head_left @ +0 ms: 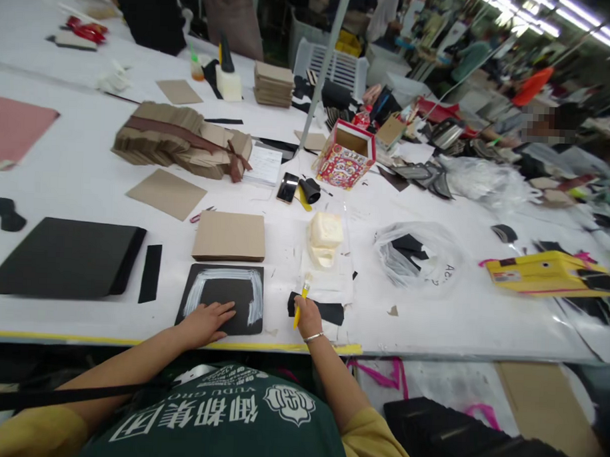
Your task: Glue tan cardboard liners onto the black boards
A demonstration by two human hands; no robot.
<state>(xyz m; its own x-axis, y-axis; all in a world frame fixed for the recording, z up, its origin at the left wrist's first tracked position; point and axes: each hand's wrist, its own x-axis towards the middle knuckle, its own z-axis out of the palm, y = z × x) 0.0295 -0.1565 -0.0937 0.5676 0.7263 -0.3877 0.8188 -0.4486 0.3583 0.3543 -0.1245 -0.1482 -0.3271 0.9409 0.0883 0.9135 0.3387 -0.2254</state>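
My left hand (206, 322) lies flat on a black sheet (225, 299) near the table's front edge; white glue streaks run along the sheet's top and side borders. My right hand (306, 316) grips a yellow-handled brush (302, 300), bristles pointing away from me, over a small black strip (327, 311). Just beyond the black sheet sits a stack of brown cardboard pieces (229, 236). A pale glue tub (325, 237) stands on a white sheet beyond the brush.
A pile of black sheets (64, 257) lies at the left, a bundled cardboard stack (180, 143) farther back. A phone (288, 186), a red patterned box (346, 153), a plastic bag with black pieces (414, 255) and a yellow box (543, 271) lie to the right. People stand at the far side.
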